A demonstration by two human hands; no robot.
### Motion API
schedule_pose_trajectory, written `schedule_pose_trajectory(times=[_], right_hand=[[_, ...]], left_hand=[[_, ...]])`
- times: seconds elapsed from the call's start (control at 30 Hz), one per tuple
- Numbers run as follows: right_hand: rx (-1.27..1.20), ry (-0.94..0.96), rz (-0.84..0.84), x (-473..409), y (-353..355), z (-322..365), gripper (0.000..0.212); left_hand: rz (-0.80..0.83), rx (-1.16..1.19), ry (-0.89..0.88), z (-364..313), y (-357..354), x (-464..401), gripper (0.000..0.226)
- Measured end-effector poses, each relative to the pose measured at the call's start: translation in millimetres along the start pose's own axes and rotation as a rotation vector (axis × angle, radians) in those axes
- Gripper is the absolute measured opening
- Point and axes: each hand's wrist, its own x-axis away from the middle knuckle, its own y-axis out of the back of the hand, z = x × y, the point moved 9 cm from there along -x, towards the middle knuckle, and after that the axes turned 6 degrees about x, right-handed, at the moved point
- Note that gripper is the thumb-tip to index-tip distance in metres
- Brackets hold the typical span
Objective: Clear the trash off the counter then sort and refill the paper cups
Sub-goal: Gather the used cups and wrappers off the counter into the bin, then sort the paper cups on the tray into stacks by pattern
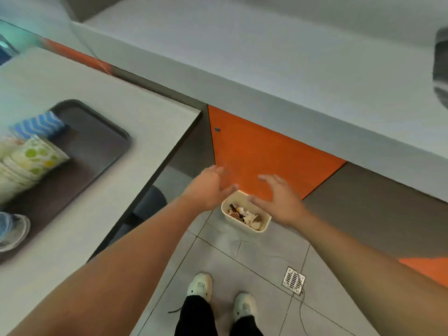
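I hold my left hand and right hand spread and empty just above the trash bin on the floor, so I should release scraps straight down, while the paper cups wait on the tray, left of the bin.

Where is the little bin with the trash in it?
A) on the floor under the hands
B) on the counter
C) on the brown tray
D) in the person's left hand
A: the cream trash bin stands on the grey floor tiles, below both open hands.
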Motion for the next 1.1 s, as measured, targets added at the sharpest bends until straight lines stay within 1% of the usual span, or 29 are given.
schedule_pose_trajectory(times=[0.07,0.17,0.37,0.5,0.73,1.0,1.1], right_hand=[[0.008,0.072,-0.009,4,21,34,0.068],[0.051,0.207,0.023,7,38,88,0.069],[0.062,0.434,0.085,4,36,193,0.069],[0.039,0.543,0.147,-8,12,263,0.069],[0.06,0.668,0.202,-42,-43,373,0.068],[0.085,0.796,0.222,-76,-92,459,0.068],[0.109,0.85,0.264,-91,-109,487,0.068]], left_hand=[[-0.068,0.027,-0.005,-10,29,24,0.057],[-0.157,0.059,0.029,-10,67,56,0.06],[-0.355,0.16,0.123,25,143,119,0.058],[-0.482,0.156,0.199,70,187,161,0.057],[-0.633,0.176,0.292,151,252,210,0.06],[-0.758,0.187,0.401,232,309,237,0.059],[-0.776,0.221,0.475,261,321,244,0.061]])
